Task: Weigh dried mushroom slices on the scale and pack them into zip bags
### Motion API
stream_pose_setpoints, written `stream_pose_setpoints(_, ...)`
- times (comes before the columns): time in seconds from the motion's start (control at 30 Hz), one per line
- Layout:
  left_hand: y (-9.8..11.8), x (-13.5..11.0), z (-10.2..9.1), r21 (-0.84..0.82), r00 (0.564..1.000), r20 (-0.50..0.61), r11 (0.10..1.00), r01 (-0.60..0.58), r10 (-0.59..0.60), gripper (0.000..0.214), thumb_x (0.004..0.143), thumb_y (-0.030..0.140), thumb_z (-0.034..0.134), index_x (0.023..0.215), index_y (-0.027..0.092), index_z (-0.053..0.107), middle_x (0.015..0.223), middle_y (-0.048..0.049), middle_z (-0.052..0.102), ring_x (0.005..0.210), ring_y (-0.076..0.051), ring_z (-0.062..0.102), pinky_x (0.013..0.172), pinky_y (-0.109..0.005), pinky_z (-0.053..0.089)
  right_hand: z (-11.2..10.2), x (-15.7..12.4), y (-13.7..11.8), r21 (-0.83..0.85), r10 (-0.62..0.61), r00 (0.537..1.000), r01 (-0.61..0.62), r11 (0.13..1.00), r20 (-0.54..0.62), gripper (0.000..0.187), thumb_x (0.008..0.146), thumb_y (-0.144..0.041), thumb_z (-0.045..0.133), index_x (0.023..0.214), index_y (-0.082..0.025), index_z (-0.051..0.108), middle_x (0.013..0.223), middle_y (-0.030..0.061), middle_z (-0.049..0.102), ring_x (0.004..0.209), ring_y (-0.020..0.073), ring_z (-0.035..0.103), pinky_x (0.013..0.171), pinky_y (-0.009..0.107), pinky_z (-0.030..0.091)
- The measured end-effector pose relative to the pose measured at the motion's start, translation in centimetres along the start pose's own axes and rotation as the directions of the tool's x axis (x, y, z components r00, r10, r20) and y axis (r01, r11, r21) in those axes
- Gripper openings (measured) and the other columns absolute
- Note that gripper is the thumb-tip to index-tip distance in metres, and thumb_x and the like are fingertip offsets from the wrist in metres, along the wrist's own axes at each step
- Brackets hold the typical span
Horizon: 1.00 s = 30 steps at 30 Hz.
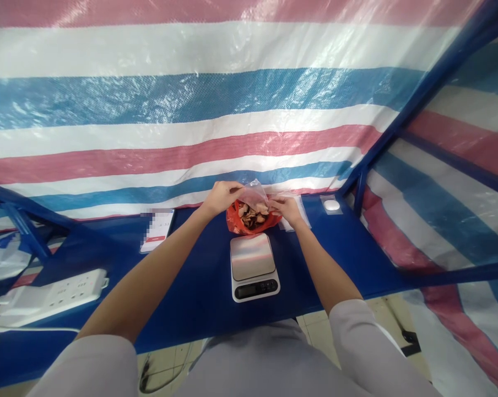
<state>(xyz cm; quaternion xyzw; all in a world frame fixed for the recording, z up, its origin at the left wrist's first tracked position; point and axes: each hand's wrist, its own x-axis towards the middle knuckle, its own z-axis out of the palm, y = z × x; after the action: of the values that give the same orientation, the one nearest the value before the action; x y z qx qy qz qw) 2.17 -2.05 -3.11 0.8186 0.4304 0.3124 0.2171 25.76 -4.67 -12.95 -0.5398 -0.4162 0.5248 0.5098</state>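
Head view: looks forward and down past both forearms at a blue table, with a striped tarp behind it.
Power strip: white, lying at the table's left edge, well apart from the hands.
Phone: lying on the table, just left of the left hand, its screen blurred.
Left hand: thumb and fingers closed in a pinch on the top edge of the clear bag.
Red bag: sits on the table between the hands, around brown slices; the clear bag rises out of it.
Scale: white, directly in front of the red bag, nearly touching it, with nothing on its steel plate.
Right hand: fingers lie against the clear bag's right side, half curled; how firmly they hold cannot be told.
Sheet: pale and thin, under and beside the right hand.
White pad: small, lying on a clear packet, right of the right hand.
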Motion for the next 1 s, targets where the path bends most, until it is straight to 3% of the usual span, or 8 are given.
stream_pose_setpoints(0.13,0.0,-0.1,0.0,0.003,1.0,0.006,1.0,0.013,-0.013,0.034,0.086,0.043,0.056,0.086,0.018,0.079,0.087,-0.0059,0.08,0.079,-0.023,0.07,0.076,-0.03,0.05,0.0,-0.1,0.0,-0.048,-0.03,0.999,0.032,0.998,0.038,0.019,0.067,-0.033,0.082,0.079,-0.017,0.078,0.067,0.0008,0.074,0.067,0.0185,0.071,0.068,0.031,0.063)
stream_pose_setpoints(0.37,-0.7,-0.1,-0.6,-0.009,0.998,-0.061,0.999,0.032,-0.032,0.034,0.084,0.045,0.058,0.084,0.017,0.078,0.088,-0.0053,0.08,0.082,-0.022,0.07,0.079,-0.029,0.05,0.6,-0.2,-0.4,0.064,-0.059,0.998,0.056,0.996,0.039,0.027,0.063,-0.036,0.085,0.08,-0.017,0.077,0.074,0.0026,0.077,0.07,0.0178,0.072,0.07,0.03,0.064)
stream_pose_setpoints(0.63,-1.6,-0.5,-1.4,-0.002,0.996,-0.089,1.0,0.02,-0.021,0.033,0.084,0.046,0.06,0.083,0.019,0.08,0.088,-0.0062,0.08,0.079,-0.022,0.069,0.078,-0.03,0.051,1.8,-0.2,0.0,0.066,-0.145,0.988,0.149,0.987,-0.056,0.044,0.059,-0.053,0.084,0.085,-0.018,0.077,0.083,0.0028,0.077,0.079,0.0202,0.073,0.073,0.031,0.064)
stream_pose_setpoints(1.0,-2.0,-1.2,-1.6,-0.002,0.998,-0.052,0.999,0.042,-0.042,0.034,0.085,0.046,0.061,0.086,0.018,0.08,0.087,-0.0054,0.08,0.078,-0.02,0.069,0.078,-0.028,0.051,1.9,-0.7,-0.3,-0.027,-0.114,0.993,0.115,0.993,0.033,0.034,0.062,-0.047,0.081,0.08,-0.018,0.078,0.075,0.0024,0.076,0.075,0.0219,0.073,0.072,0.033,0.064)
